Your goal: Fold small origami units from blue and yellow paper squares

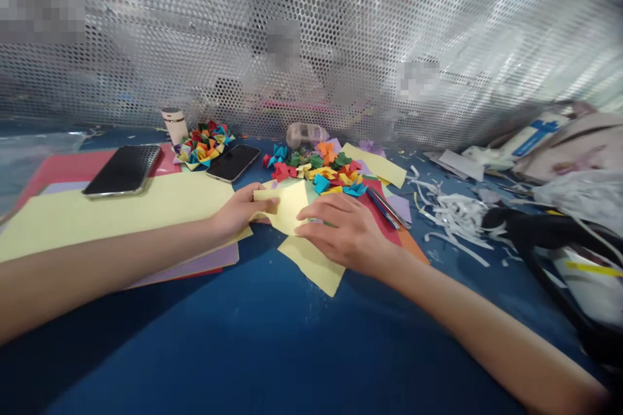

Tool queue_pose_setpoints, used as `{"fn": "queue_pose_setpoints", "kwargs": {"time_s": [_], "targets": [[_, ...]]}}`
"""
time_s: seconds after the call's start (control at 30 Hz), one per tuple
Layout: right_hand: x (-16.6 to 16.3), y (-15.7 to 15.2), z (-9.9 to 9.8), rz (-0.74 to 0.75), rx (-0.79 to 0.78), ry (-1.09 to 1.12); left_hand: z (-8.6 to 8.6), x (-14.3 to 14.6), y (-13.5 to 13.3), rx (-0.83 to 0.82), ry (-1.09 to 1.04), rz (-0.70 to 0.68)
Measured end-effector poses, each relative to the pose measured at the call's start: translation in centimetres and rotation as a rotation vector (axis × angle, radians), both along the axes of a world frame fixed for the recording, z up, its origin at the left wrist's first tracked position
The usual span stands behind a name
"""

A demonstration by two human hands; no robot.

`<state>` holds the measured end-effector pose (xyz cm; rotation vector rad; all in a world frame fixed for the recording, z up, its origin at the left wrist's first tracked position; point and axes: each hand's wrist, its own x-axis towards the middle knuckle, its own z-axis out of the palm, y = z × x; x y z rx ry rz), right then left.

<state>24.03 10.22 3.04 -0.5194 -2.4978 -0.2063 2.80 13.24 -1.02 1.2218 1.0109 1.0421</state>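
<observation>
A piece of pale yellow paper (292,204) is held up between my two hands, above the blue table. My left hand (238,211) pinches its left end, where a narrow folded strip shows near the thumb. On the other side, the curled fingers of my right hand (348,227) grip the paper's right edge; the fingertips are partly hidden. Below them lies another yellow paper piece (316,266), flat on the table. Just beyond my hands is a heap of small folded paper pieces (326,172) in red, orange, yellow, green and blue.
Large coloured sheets (58,214) lie at left with a dark phone (124,170) on top. A second phone (233,163), a folded-paper cluster (207,144) and a white cylinder (174,123) stand behind. Pens (387,206), paper shreds (455,214) and a black strap (525,246) are at right.
</observation>
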Motion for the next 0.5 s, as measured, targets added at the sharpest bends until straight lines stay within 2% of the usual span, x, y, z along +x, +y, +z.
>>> {"fn": "queue_pose_setpoints", "kwargs": {"time_s": [0.13,0.27,0.3,0.4,0.47,0.5], "targets": [[0.3,-1.2,1.6,0.069,-0.127,-0.181,1.5,-0.3,0.9,0.017,0.208,-0.105],[0.3,-3.2,0.8,0.157,-0.173,-0.329,3.4,-1.4,0.0,0.107,0.433,-0.217],[0.3,-3.8,0.4,0.188,-0.201,-0.334,3.7,-1.8,-0.9,0.289,0.588,-0.238],[0.4,-5.3,-0.3,0.235,-0.312,-0.326,3.5,-3.2,-4.6,0.819,0.902,-0.061],[0.4,-5.8,-0.5,0.261,-0.388,-0.304,2.8,-3.8,-7.6,1.077,1.006,-0.122],[0.5,-5.9,-0.6,0.274,-0.430,-0.286,2.4,-4.0,-9.0,1.190,1.030,-0.206]]}}
